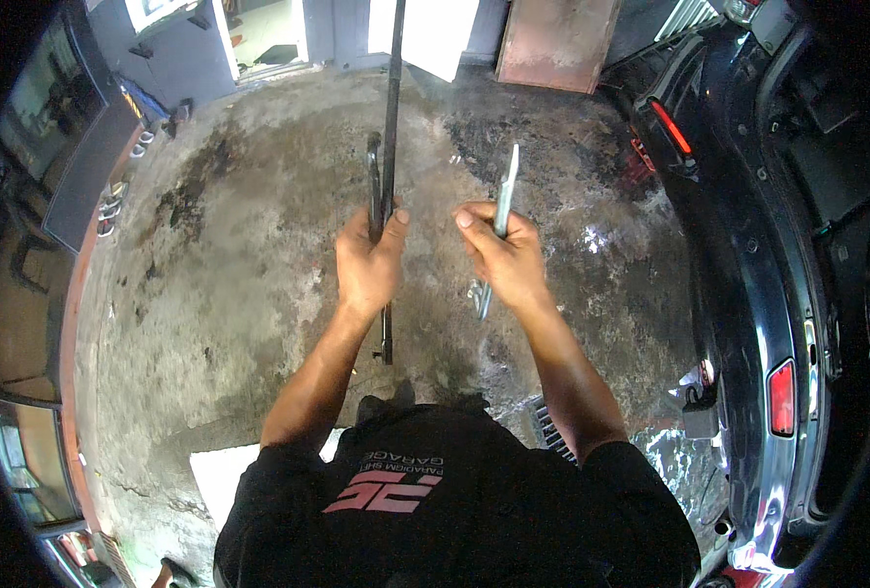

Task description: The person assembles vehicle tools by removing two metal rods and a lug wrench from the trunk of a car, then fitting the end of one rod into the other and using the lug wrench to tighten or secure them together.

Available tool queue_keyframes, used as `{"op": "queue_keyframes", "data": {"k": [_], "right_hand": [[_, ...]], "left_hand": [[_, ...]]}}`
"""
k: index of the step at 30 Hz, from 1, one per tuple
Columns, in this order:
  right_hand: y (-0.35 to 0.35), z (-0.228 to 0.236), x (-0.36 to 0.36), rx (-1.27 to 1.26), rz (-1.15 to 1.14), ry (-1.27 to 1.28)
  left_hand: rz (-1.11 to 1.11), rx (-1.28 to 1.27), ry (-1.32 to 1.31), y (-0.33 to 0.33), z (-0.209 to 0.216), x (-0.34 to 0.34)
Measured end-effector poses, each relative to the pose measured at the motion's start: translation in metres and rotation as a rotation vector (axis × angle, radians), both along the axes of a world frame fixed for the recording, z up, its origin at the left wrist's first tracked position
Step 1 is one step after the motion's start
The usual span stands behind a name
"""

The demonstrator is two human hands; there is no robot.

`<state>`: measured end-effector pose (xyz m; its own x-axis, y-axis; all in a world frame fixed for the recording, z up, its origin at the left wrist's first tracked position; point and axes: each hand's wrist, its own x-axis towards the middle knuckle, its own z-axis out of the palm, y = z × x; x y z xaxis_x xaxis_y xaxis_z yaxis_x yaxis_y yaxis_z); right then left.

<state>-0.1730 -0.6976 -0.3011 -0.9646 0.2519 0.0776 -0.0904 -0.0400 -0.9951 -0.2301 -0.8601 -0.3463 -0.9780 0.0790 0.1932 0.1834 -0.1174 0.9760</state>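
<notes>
My left hand (pixel 366 267) is closed around a long dark metal rod (pixel 392 108), which stretches from the top edge of the view down past my wrist and ends in a small side nub. In the same grip, alongside the rod, is a shorter dark bar (pixel 374 167) with a rounded, thicker top. My right hand (pixel 509 260) pinches a silver metal bar tool (pixel 506 181). It has a flattened, tapered upper end, and a small fitting shows at its lower end beneath the hand. The two hands are apart, held in front of me.
A dark car (pixel 739 245) with red lights and an open rear stands on the right. Stained concrete floor (pixel 239 265) lies below, with a drain grate (pixel 549 428) near my right arm. A brown panel (pixel 557 44) leans at the back; a glazed dark frame (pixel 28 196) runs along the left.
</notes>
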Motion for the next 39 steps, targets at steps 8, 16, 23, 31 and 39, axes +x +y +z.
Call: {"op": "queue_keyframes", "data": {"k": [8,16,23,31,39], "right_hand": [[-0.001,-0.020,0.018,0.262,0.109,-0.008],[-0.044,-0.045,0.052,0.409,0.274,-0.069],[-0.043,-0.048,0.051,-0.051,0.259,-0.096],[-0.014,-0.041,0.005,0.232,0.109,-0.115],[-0.016,-0.039,-0.023,-0.182,0.079,-0.325]], "left_hand": [[-0.085,0.179,-0.043,0.008,0.010,0.009],[-0.050,0.091,-0.033,0.020,0.013,0.008],[-0.075,0.340,-0.260,0.013,0.006,-0.009],[-0.053,0.551,-0.270,-0.054,0.006,-0.003],[-0.124,0.558,-0.149,-0.062,0.014,0.015]]}}
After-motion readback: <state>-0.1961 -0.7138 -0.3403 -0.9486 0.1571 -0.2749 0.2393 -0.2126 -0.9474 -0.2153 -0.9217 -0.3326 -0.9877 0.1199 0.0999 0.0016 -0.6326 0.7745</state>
